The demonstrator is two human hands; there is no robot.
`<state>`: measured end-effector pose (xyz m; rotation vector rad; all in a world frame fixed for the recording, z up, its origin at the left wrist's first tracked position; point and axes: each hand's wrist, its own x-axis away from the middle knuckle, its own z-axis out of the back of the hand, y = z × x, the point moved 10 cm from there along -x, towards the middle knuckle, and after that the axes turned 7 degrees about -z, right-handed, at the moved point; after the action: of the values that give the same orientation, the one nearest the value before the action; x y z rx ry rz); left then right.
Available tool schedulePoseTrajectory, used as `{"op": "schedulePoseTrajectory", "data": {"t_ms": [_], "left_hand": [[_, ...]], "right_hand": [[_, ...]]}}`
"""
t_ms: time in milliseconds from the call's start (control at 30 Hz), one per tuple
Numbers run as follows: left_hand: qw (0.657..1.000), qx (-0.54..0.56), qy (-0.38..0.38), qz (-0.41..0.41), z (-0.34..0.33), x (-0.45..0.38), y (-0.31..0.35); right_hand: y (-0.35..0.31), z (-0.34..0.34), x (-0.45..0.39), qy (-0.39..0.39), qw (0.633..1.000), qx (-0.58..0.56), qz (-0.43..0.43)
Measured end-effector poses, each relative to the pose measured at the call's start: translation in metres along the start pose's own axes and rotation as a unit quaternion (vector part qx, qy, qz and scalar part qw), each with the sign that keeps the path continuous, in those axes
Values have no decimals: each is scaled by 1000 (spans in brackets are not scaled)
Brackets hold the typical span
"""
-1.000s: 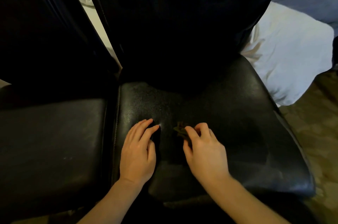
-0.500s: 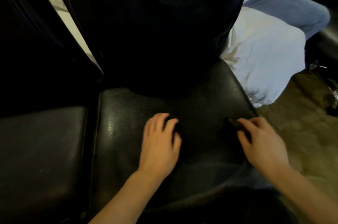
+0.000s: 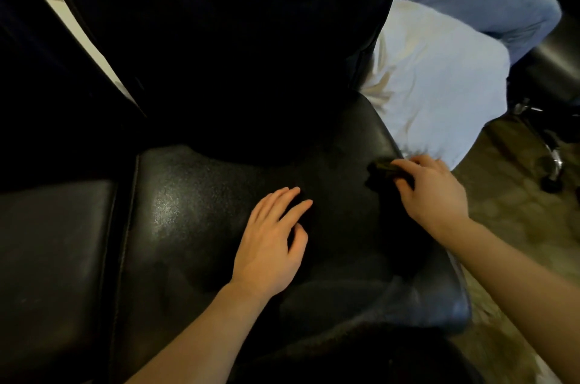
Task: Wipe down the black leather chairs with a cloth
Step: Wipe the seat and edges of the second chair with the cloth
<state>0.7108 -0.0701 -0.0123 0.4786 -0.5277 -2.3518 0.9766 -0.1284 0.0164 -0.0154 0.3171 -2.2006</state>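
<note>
My right hand [image 3: 434, 192] has its fingers curled over the dark cloth [image 3: 384, 167], pressing it onto the right rim of the black chair seat [image 3: 194, 211]. To wipe well here I'd keep the cloth flat and follow the rim's curve with even pressure. My left hand [image 3: 271, 242] lies flat mid-seat, fingers straight, bracing, forearm angled in from below.

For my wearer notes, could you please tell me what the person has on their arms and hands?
Nothing is worn: the left hand and right hand are bare, without gloves, visible rings or a watch. Both forearms are bare too; no sleeve shows.
</note>
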Motion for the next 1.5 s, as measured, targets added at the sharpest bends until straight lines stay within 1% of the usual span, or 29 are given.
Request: {"op": "schedulePoseTrajectory", "data": {"t_ms": [133,300,400,467,567,633,700,833,933,1033,1200,1267,1400,1500], "left_hand": [[1000,14,11,-1,-1,1,-2],[1000,5,14,-7,-3,3,-2],[1000,6,17,-10,-2,1,-2],[1000,10,23,-12,-2,1,-1],[999,7,31,-19,-1,0,0],[999,8,35,-23,-1,1,0],[999,10,33,-18,-2,2,-1],[1000,1,28,-9,-3,2,-2],[1000,0,29,-7,-3,1,-3],[999,7,36,-10,-2,2,-3],[999,12,37,-23,-1,1,-2],[999,8,32,-24,-1,1,-1],[999,14,27,-21,-1,2,-2],[999,10,30,-20,-1,2,-1]], "right_hand": [[19,5,8,-26,999,-36,-12],[61,20,94,-42,997,-52,-27],[89,10,145,-97,991,-61,-74],[95,5,152,-109,988,-57,-93],[78,13,125,-58,995,-52,-65],[59,18,94,-19,998,-46,-39],[38,15,54,0,1000,-22,-21],[13,-1,-9,-40,999,-8,-17],[16,1,-12,-62,998,-14,-14],[25,10,14,-64,997,-27,-13],[54,22,77,-40,997,-46,-42],[68,21,105,-52,996,-57,-55],[101,9,157,-94,982,-103,-128],[115,6,187,-85,973,-129,-169]]}}
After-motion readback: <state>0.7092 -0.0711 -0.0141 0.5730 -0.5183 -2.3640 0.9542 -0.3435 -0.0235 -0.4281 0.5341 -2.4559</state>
